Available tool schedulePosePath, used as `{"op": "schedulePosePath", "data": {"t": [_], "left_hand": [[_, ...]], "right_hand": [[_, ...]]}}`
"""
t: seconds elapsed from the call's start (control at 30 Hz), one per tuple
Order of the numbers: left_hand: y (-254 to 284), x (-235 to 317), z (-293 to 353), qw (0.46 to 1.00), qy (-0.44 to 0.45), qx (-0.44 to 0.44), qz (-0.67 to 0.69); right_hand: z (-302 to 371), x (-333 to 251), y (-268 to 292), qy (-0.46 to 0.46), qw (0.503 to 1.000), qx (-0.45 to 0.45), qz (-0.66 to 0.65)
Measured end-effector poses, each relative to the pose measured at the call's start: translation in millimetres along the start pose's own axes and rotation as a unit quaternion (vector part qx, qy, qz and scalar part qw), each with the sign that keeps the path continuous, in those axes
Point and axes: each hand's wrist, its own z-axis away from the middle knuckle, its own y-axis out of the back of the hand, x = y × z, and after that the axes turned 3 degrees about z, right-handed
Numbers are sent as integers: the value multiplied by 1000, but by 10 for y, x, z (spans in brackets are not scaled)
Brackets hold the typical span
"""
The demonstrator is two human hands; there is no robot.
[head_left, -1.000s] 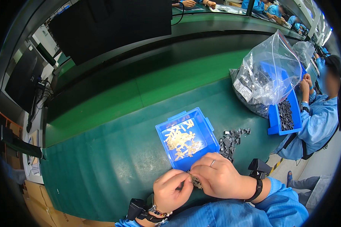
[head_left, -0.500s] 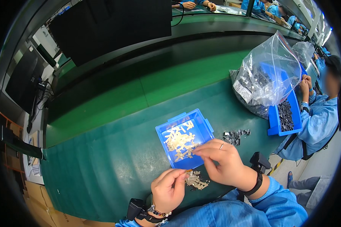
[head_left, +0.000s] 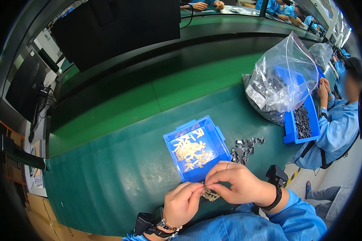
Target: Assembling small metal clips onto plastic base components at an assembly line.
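My left hand [head_left: 182,203] and my right hand [head_left: 238,181] meet just in front of a shallow blue tray [head_left: 222,145]. Both are closed, thumbs and fingers pinched tip to tip over something too small to make out. Pale cream flat pieces [head_left: 189,152] lie scattered inside the tray. Beneath my fingertips a small pile of beige pieces [head_left: 211,196] rests on the green mat, partly hidden by my hands. Loose dark grey pieces [head_left: 242,151] are spread to the right of the tray.
A large clear bag [head_left: 283,76] of dark parts stands at the right, against a long blue bin [head_left: 302,124] holding black parts. A person in a blue smock [head_left: 338,120] sits beyond it. A black monitor [head_left: 116,32] stands at the back left.
My right hand has come down from over the tray, and its fingertips now meet those of my left hand. More of the dark grey pieces show.
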Motion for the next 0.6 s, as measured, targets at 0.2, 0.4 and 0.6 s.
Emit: {"op": "schedulePosePath", "data": {"t": [0.2,0.4,0.6], "left_hand": [[28,57,-4,996,-23,74,-54],[33,29,-79,992,-99,33,-63],[48,14,-71,993,-98,34,-62]], "right_hand": [[36,12,-59,-29,998,29,-38],[47,29,-130,-42,994,50,-93],[37,22,-146,-46,992,33,-110]]}}
